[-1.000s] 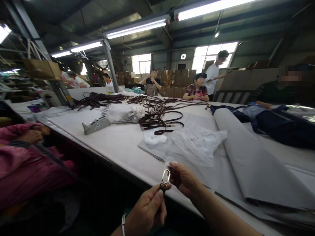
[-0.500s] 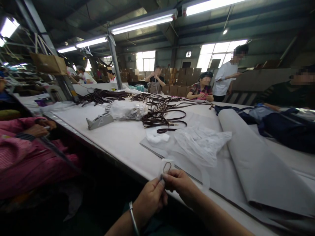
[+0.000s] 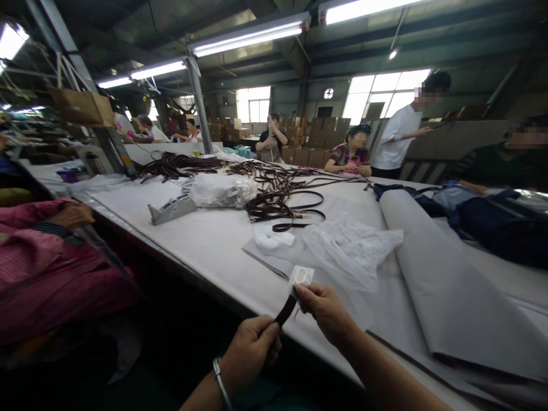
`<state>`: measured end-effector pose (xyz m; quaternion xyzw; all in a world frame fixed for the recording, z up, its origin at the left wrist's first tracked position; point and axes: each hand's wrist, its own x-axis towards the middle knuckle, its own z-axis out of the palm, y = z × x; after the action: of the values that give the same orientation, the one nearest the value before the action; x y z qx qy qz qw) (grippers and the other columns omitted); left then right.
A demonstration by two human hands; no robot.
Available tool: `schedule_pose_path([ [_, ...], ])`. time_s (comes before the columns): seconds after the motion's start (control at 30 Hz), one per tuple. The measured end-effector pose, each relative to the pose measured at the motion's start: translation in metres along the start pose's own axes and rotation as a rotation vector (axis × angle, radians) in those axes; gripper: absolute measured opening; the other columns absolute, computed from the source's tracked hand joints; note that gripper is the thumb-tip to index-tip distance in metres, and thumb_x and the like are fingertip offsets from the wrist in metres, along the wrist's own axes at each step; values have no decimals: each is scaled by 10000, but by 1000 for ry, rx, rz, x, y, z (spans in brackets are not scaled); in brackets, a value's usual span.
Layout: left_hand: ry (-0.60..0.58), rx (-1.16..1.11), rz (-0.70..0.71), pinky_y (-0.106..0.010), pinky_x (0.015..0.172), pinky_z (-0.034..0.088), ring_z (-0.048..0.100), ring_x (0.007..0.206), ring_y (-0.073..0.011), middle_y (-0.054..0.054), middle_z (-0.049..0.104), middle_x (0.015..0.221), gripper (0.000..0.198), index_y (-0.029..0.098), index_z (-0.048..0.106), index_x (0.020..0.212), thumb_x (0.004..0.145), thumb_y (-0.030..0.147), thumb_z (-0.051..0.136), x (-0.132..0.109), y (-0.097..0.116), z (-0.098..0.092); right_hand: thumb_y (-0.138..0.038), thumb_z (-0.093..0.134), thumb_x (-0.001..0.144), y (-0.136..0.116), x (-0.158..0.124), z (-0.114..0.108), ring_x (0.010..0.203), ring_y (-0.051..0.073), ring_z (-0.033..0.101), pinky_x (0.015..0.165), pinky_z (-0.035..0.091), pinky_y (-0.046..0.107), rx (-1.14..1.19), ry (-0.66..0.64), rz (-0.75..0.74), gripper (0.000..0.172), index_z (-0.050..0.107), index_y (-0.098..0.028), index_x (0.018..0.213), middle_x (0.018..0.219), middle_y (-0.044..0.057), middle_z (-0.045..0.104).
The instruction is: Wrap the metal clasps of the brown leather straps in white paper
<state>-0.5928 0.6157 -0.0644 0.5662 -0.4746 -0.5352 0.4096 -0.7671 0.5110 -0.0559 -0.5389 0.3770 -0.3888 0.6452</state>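
A dark strap (image 3: pixel 285 310) runs between my two hands at the near edge of the table. My left hand (image 3: pixel 253 345), with a metal bangle at its wrist, is closed around the strap's lower part. At its upper end my right hand (image 3: pixel 321 302) pinches the strap together with a small clear plastic piece (image 3: pixel 302 275). A pale metal ring, seemingly oblong, shows through that plastic. The strap's far lower end is hidden behind my left hand.
On the white table (image 3: pixel 205 251) lie a tape dispenser (image 3: pixel 172 209), bagged items (image 3: pixel 222 191), brown straps with metal clips (image 3: pixel 278 208), a crumpled plastic bag (image 3: pixel 349 251) and a grey sheet roll (image 3: pixel 445 285). A co-worker in pink (image 3: pixel 55 268) sits at left; others work beyond.
My hands have moved apart, the left down and left, the right slightly up. A length of dark strap now shows between them. The person in white has shifted right.
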Motion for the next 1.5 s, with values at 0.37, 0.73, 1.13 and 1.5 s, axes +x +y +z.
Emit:
schedule_pose_path([
  [0.37,-93,-23,132,-301,737,522,668,831,-203,-102,703,938,547,136,596,1210,893,583,589,3,5,-3,-536,722,713,14,-10,16,549,118,421,599,328,299,-85,111,33,424,589,-171,543,514,-29,499],
  [0.73,149,131,63,-243,513,348,476,501,-120,2,534,554,496,163,588,693,930,586,481,-6,-1,-4,-649,702,701,12,-11,20,565,138,449,613,352,314,-156,38,46,525,567,-189,489,518,-3,509],
  [1.13,181,116,46,-247,478,334,464,484,-126,-1,531,549,489,177,571,676,892,608,492,2,3,11,-714,604,740,34,-20,23,542,130,406,578,315,312,-265,-79,83,579,549,-183,517,511,-1,474],
  [1.5,67,-252,-15,-199,467,301,401,479,-88,53,502,550,600,138,594,1183,784,573,704,4,-1,16,-521,526,892,24,-19,12,625,159,521,621,376,310,-538,13,-135,439,608,-192,614,624,21,569],
])
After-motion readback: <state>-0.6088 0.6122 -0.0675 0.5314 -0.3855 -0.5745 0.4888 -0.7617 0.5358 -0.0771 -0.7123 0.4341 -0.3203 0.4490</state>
